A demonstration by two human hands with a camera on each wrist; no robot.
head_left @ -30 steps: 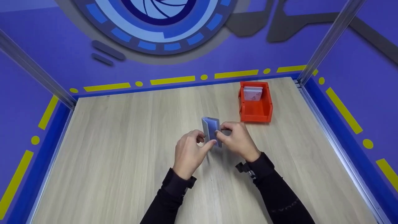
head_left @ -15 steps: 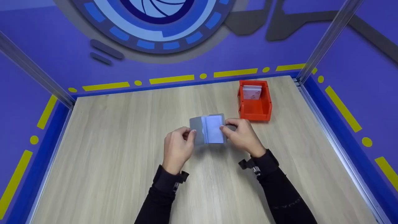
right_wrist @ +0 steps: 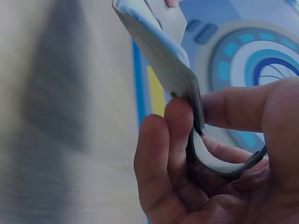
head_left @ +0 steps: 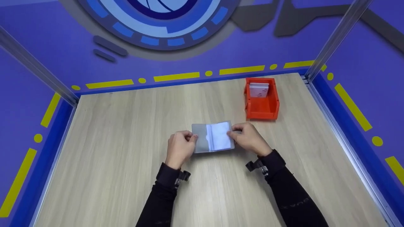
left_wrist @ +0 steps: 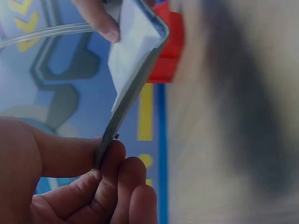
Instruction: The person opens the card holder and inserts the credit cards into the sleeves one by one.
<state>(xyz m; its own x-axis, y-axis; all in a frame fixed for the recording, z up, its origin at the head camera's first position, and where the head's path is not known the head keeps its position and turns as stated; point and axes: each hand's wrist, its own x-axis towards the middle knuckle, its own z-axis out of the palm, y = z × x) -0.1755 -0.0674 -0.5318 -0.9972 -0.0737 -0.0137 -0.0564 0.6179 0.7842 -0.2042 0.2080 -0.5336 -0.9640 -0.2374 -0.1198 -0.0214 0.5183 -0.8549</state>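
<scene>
A grey card holder (head_left: pixel 200 137) is spread open above the table, clear plastic sleeves (head_left: pixel 220 136) showing inside it. My left hand (head_left: pixel 180 148) pinches its left cover edge between thumb and fingers; the left wrist view shows this thumb (left_wrist: pixel 70 156) against the thin cover. On the other side, my right hand (head_left: pixel 251 138) pinches the right cover edge together with the sleeves. In the right wrist view, a short closure strap (right_wrist: pixel 219 164) curves from the cover's edge into my right palm. What the sleeves contain cannot be made out.
Behind my right hand, a red bin (head_left: pixel 262 115) stands on the wooden table (head_left: pixel 126 126), with pinkish-white cards (head_left: pixel 258 90) upright at its back. Blue-purple panels (head_left: pixel 176 63) wall the table at the back and sides.
The card holder has gone from half folded to spread nearly flat. My left hand has shifted left and now grips the left cover; the right hand keeps its hold on the right edge.
</scene>
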